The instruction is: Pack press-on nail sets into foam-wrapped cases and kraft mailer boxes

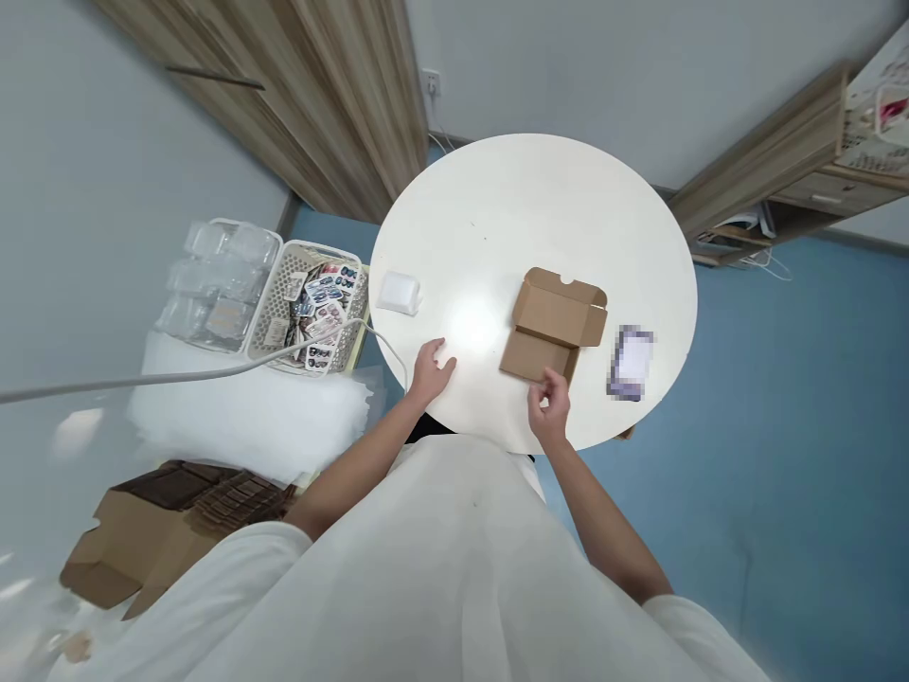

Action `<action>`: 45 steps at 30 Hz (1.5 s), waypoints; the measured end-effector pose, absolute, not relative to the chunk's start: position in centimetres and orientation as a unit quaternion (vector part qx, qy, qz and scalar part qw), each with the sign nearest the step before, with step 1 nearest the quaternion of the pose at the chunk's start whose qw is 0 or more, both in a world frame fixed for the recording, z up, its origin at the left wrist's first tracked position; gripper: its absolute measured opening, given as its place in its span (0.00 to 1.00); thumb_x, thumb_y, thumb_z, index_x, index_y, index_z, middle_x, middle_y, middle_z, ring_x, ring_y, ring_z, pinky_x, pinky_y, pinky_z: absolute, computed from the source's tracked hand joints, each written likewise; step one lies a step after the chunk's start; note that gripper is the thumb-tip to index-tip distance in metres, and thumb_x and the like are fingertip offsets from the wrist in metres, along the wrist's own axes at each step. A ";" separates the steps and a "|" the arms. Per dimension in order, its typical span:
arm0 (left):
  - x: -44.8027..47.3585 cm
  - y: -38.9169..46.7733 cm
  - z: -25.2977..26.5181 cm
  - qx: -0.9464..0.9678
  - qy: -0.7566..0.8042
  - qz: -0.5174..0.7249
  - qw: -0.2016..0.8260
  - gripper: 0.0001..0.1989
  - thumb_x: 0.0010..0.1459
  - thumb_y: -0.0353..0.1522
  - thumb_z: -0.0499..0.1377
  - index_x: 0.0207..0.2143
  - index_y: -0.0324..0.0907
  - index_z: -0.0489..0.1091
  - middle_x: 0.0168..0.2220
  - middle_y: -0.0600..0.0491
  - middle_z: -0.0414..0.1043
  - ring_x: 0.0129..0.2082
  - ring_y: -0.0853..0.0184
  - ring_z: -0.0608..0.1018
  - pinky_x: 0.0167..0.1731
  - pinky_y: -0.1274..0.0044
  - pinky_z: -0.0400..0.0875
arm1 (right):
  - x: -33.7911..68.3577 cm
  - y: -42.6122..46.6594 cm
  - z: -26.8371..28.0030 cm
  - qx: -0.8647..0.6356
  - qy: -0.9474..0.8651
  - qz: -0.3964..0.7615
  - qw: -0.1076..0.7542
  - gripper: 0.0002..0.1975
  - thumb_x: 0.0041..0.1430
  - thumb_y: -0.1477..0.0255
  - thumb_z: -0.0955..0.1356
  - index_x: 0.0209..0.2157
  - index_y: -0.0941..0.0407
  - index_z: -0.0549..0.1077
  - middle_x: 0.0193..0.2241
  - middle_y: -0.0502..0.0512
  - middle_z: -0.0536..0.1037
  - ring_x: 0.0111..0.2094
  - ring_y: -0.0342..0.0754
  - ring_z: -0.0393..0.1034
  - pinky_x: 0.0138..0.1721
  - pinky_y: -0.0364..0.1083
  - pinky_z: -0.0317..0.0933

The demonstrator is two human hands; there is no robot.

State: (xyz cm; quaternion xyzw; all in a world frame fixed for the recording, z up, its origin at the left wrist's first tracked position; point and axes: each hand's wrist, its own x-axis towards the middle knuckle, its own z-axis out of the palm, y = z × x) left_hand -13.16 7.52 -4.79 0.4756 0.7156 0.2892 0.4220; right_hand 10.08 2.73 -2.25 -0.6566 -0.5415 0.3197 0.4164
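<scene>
Lying just ahead of the right hand, farther from the left hand, a cardboard mailer box sits on the white desk, its long side running crosswise. It's plain brown, lid flipped back. The left hand's grip is parted, empty; the right's curls, its hold unclear.

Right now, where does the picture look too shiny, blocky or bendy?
Head view: glare whitens the table near the left hand; same view, the item right of the open cardboard box is blocky squares, details hidden; same view, the wooden cabinet leans, probably from lens stretch.
</scene>
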 end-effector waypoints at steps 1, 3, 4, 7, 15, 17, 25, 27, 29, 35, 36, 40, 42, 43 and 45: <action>-14.6 8.0 -4.8 0.469 0.729 0.300 0.398 0.23 0.50 0.33 0.57 0.50 0.42 0.61 0.52 0.44 0.59 0.52 0.60 0.65 0.44 0.70 0.68 | 8.4 3.5 -1.8 -0.639 -0.566 0.346 0.389 0.14 0.54 0.70 0.62 0.44 0.54 0.65 0.35 0.53 0.67 0.24 0.39 0.58 0.32 0.45 0.61; -17.5 9.0 -4.9 0.448 0.756 0.317 0.356 0.24 0.50 0.33 0.57 0.50 0.41 0.60 0.52 0.44 0.58 0.53 0.59 0.64 0.46 0.70 0.66 | 4.6 5.2 -1.4 -0.618 -0.583 0.407 0.336 0.11 0.54 0.69 0.62 0.39 0.54 0.68 0.35 0.54 0.69 0.27 0.41 0.61 0.32 0.45 0.61; -18.9 9.7 -5.0 0.433 0.771 0.323 0.339 0.25 0.49 0.34 0.58 0.51 0.41 0.59 0.53 0.43 0.57 0.54 0.58 0.63 0.48 0.69 0.65 | 2.7 6.1 -1.4 -0.618 -0.573 0.437 0.313 0.11 0.54 0.68 0.62 0.39 0.54 0.68 0.36 0.54 0.69 0.29 0.42 0.62 0.32 0.45 0.62; -22.4 12.0 -5.3 0.408 0.784 0.322 0.338 0.28 0.50 0.35 0.58 0.54 0.40 0.56 0.55 0.42 0.54 0.56 0.57 0.61 0.53 0.67 0.59 | -2.5 9.1 -2.1 -0.640 -0.508 0.517 0.254 0.16 0.52 0.65 0.64 0.43 0.54 0.67 0.42 0.56 0.70 0.35 0.44 0.65 0.38 0.47 0.63; -25.1 17.4 -5.8 0.451 0.756 0.289 0.377 0.30 0.53 0.35 0.55 0.57 0.40 0.54 0.56 0.43 0.57 0.58 0.56 0.59 0.57 0.66 0.52 | -9.8 16.6 -3.8 -0.660 -0.382 0.589 0.268 0.24 0.49 0.60 0.66 0.48 0.51 0.62 0.51 0.57 0.65 0.48 0.49 0.63 0.43 0.49 0.63; -25.0 17.7 -6.0 0.474 0.742 0.280 0.384 0.27 0.54 0.34 0.54 0.57 0.39 0.56 0.54 0.43 0.59 0.57 0.57 0.61 0.57 0.66 0.53 | -10.7 17.6 -4.0 -0.654 -0.377 0.597 0.271 0.24 0.50 0.60 0.66 0.49 0.50 0.61 0.51 0.56 0.65 0.49 0.49 0.63 0.42 0.49 0.64; -25.0 16.6 -6.6 0.481 0.715 0.311 0.401 0.20 0.53 0.33 0.54 0.50 0.39 0.67 0.49 0.45 0.67 0.48 0.61 0.70 0.50 0.71 0.64 | -10.8 17.4 -5.7 -0.647 -0.413 0.574 0.286 0.24 0.46 0.66 0.68 0.47 0.50 0.64 0.48 0.54 0.70 0.47 0.48 0.65 0.46 0.51 0.62; -24.8 16.0 -6.7 0.468 0.714 0.314 0.415 0.18 0.53 0.32 0.55 0.47 0.39 0.69 0.45 0.47 0.70 0.43 0.63 0.73 0.47 0.72 0.66 | -10.0 16.7 -5.7 -0.660 -0.403 0.566 0.285 0.21 0.45 0.66 0.68 0.44 0.52 0.66 0.44 0.54 0.72 0.45 0.48 0.67 0.43 0.50 0.63; -24.1 15.3 -6.8 0.452 0.710 0.317 0.437 0.17 0.52 0.32 0.55 0.45 0.39 0.70 0.42 0.48 0.72 0.37 0.65 0.75 0.44 0.72 0.68 | -9.0 16.1 -5.5 -0.684 -0.400 0.545 0.274 0.18 0.45 0.67 0.68 0.40 0.53 0.67 0.40 0.54 0.73 0.41 0.47 0.68 0.40 0.49 0.64; -20.0 12.7 -5.4 0.462 0.688 0.341 0.444 0.17 0.50 0.32 0.57 0.43 0.39 0.71 0.41 0.47 0.72 0.35 0.66 0.74 0.42 0.72 0.70 | -4.8 13.8 -3.4 -0.708 -0.446 0.474 0.275 0.14 0.44 0.67 0.67 0.36 0.53 0.69 0.36 0.52 0.73 0.34 0.46 0.70 0.37 0.48 0.64; -19.0 12.3 -4.8 0.467 0.680 0.351 0.444 0.17 0.50 0.32 0.58 0.44 0.39 0.70 0.42 0.47 0.71 0.36 0.67 0.74 0.42 0.72 0.70 | -3.9 13.3 -2.7 -0.703 -0.450 0.470 0.287 0.14 0.44 0.67 0.67 0.37 0.53 0.69 0.37 0.52 0.73 0.33 0.46 0.70 0.36 0.47 0.64; -13.9 10.9 -2.1 0.486 0.633 0.385 0.464 0.17 0.50 0.32 0.58 0.45 0.41 0.69 0.43 0.48 0.68 0.40 0.67 0.72 0.38 0.74 0.72 | 1.2 11.2 0.1 -0.687 -0.454 0.451 0.345 0.15 0.46 0.66 0.66 0.38 0.54 0.67 0.39 0.55 0.73 0.32 0.46 0.71 0.35 0.48 0.64; -10.9 10.4 -1.0 0.507 0.602 0.387 0.481 0.18 0.51 0.33 0.57 0.46 0.42 0.68 0.44 0.48 0.66 0.41 0.67 0.71 0.37 0.74 0.73 | 4.5 10.1 1.0 -0.688 -0.453 0.436 0.362 0.15 0.46 0.66 0.66 0.38 0.55 0.66 0.40 0.56 0.73 0.32 0.47 0.71 0.36 0.48 0.64; -9.4 10.2 -0.7 0.522 0.587 0.381 0.488 0.19 0.51 0.33 0.57 0.47 0.42 0.68 0.44 0.48 0.66 0.41 0.67 0.71 0.37 0.74 0.73 | 6.2 9.6 1.2 -0.692 -0.455 0.424 0.366 0.15 0.46 0.66 0.66 0.38 0.55 0.66 0.40 0.56 0.73 0.32 0.47 0.71 0.37 0.48 0.64; -6.6 10.1 -0.3 0.563 0.559 0.349 0.499 0.21 0.51 0.34 0.58 0.49 0.43 0.67 0.45 0.48 0.65 0.42 0.67 0.71 0.38 0.74 0.73 | 9.4 8.7 1.1 -0.706 -0.449 0.402 0.371 0.15 0.46 0.67 0.66 0.38 0.54 0.65 0.40 0.56 0.73 0.32 0.46 0.72 0.38 0.48 0.64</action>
